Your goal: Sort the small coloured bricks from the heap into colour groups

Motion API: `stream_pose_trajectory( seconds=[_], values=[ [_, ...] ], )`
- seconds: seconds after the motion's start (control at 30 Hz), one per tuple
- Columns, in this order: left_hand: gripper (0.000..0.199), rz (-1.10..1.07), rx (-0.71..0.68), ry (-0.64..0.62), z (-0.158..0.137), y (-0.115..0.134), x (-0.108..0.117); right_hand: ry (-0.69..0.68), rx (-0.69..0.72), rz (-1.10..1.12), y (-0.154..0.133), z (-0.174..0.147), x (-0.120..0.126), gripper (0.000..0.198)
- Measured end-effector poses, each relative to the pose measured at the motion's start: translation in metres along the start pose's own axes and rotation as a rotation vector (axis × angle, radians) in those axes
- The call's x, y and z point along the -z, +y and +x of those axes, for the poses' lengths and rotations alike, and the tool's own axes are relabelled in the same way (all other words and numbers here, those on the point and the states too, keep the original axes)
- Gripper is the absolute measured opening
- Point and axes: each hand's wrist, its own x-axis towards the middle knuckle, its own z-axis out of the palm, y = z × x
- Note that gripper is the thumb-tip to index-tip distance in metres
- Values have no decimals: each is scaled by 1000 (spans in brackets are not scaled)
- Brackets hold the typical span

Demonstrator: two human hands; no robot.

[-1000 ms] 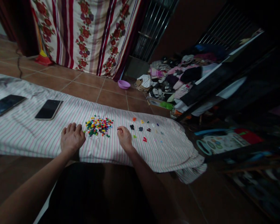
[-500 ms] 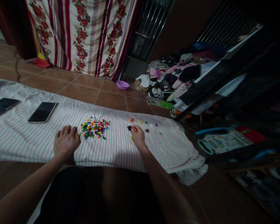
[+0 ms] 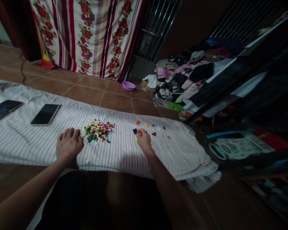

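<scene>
My left hand (image 3: 70, 144) rests flat on the striped cloth (image 3: 120, 153), fingers stretched out, beside a mixed pile of tiny coloured pieces (image 3: 98, 131). My right hand (image 3: 144, 140) is pinched at the right edge of a small black cluster of pieces (image 3: 134, 131); whether a piece sits between its fingertips is too small to tell. Around it lie small colour groups: orange pieces (image 3: 138, 122), yellow pieces (image 3: 147, 125), dark red-brown pieces (image 3: 154, 134) and a green piece (image 3: 137, 141) partly behind the hand. Fainter white, blue and grey bits are scattered farther right.
Two dark-screened phones, one phone (image 3: 46, 114) nearer the pile and another phone (image 3: 4, 110) at the far left, lie on the cloth. Beyond are a purple basin (image 3: 128, 86) on the tiled floor, a floral curtain (image 3: 86, 35) and a heap of clothes (image 3: 182, 73).
The whole view has shifted slightly, moving things a little to the right. My right hand stays pinched by the black pieces, and my left hand keeps its place beside the pile.
</scene>
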Motion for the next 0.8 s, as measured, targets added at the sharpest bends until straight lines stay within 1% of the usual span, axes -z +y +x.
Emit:
stream_pose_trajectory(
  seconds=[0.17,0.4,0.6,0.7,0.8],
  values=[
    [40,27,-15,-9,0,-3,-3,-30,63,-89,-3,-2,2,19],
    [39,29,-16,-7,0,-4,-4,-47,52,-81,-2,1,6,20],
    [37,28,-20,15,0,-4,-4,-143,74,-71,-1,6,12,22],
    [38,-8,-12,12,-1,-4,-5,-135,98,-73,-9,8,16,21],
    [38,-44,0,11,-1,-5,-6,-139,144,-52,-24,6,15,20]
  ],
)
